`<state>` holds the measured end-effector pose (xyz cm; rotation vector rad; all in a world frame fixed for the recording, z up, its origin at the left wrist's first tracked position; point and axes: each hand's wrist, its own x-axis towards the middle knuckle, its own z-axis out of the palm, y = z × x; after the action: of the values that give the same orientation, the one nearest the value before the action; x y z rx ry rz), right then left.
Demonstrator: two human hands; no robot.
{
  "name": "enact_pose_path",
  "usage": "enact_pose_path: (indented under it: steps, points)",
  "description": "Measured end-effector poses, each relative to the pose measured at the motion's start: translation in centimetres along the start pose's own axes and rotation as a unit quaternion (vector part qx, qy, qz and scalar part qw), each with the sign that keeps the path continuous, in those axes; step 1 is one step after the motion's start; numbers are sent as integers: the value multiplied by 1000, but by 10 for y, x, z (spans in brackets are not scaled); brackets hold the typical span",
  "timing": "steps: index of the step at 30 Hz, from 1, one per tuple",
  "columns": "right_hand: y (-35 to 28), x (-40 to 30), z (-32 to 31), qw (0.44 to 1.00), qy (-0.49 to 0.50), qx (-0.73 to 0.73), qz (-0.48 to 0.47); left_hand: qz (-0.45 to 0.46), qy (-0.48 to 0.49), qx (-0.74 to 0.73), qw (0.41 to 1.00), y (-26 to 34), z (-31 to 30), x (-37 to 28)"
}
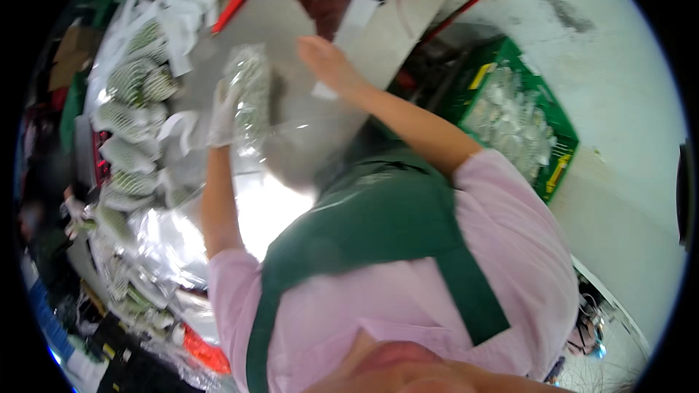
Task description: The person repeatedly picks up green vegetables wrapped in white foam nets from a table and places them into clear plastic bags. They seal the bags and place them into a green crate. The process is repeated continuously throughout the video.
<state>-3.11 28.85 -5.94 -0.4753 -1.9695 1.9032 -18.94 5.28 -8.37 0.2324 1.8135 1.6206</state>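
My left hand (pixel 223 117), in a thin whitish glove, grips the left side of a clear plastic bag (pixel 251 93). The bag is long and holds pale green produce that looks wrapped in netting. To the right of it, my bare right hand (pixel 327 63) is over the metal table (pixel 213 60), apart from the bag. Motion blurs its fingers, so whether they hold anything is unclear. One white paper strip (pixel 325 90) shows just below that hand, and a white strip (pixel 357 16) lies beyond it.
Green produce in white foam nets (pixel 128 82) lines the table's left side. An orange-red tool (pixel 229 12) lies near white net sleeves (pixel 180 16). At right, a green crate (pixel 562 120) holds several bagged items. A red pole (pixel 458 13) leans nearby. Another person's gloved hand (pixel 76 210) is at far left.
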Motion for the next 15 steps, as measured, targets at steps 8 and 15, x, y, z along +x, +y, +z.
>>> enact_pose_path:
  steps: [8, 15]
  points:
    - [-17, -58, 55, 899, -178, 344, 205, -15, -133, -264, 955, 42, 64, -59]
    - [-41, -115, -10, 872, -156, 440, 149, 113, -45, -12, 993, 57, 145, -134]
